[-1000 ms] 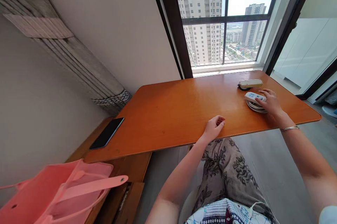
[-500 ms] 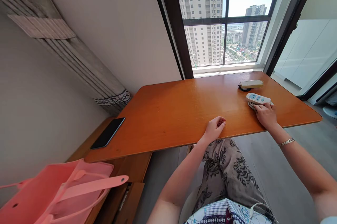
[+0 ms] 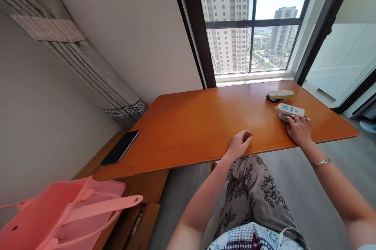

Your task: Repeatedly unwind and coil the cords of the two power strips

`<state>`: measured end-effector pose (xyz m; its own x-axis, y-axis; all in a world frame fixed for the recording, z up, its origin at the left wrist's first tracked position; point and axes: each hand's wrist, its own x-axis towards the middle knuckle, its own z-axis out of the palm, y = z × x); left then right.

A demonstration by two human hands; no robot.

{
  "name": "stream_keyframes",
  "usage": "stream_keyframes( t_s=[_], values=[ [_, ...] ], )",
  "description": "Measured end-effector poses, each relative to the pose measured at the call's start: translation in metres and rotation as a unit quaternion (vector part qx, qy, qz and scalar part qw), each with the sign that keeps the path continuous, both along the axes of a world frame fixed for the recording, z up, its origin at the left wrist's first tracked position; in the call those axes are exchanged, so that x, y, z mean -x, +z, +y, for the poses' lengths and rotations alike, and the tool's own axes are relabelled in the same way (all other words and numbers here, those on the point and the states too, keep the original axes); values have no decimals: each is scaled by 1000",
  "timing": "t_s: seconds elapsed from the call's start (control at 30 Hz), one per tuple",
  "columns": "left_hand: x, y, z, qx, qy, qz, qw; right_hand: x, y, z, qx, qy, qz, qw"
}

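On the right part of the wooden table lies a white power strip, with its cord bundled along its near side. My right hand is closed on the strip's near right side, the fingers over the cord bundle and the strip's edge. Exactly what the fingertips grip is partly hidden by the hand. At the table's front edge rests my left hand, its fingers curled loosely inward with nothing visible in them. Behind the white strip is a second, yellowed power strip with a dark cord under it.
A black tablet lies at the table's left end. Below it, at the lower left, a pink bag sits on a wooden surface. The window is beyond the table's far edge, and a gathered curtain hangs at left.
The white power strip and its cord have shifted slightly right, together with my right hand. My left hand stays at the table edge.
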<state>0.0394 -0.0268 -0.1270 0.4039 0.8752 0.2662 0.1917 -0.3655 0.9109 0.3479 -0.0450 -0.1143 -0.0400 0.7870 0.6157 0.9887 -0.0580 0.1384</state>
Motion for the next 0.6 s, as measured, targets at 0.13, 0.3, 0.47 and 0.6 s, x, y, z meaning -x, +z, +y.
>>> stream_keyframes(
  t_s=[0.13, 0.3, 0.47, 0.6],
  values=[
    [0, 1, -1, 1, 2, 2, 1000, 25, -2, 1, -8, 30, 37, 999],
    [1, 3, -2, -4, 6, 5, 1000, 83, -4, 5, 46, 111, 124, 985],
    [1, 6, -4, -5, 5, 1, 1000, 118, -10, 12, 156, 132, 149, 967],
    [1, 7, -4, -2, 4, 1, 1000, 116, -13, 15, 205, 140, 164, 955]
  ],
)
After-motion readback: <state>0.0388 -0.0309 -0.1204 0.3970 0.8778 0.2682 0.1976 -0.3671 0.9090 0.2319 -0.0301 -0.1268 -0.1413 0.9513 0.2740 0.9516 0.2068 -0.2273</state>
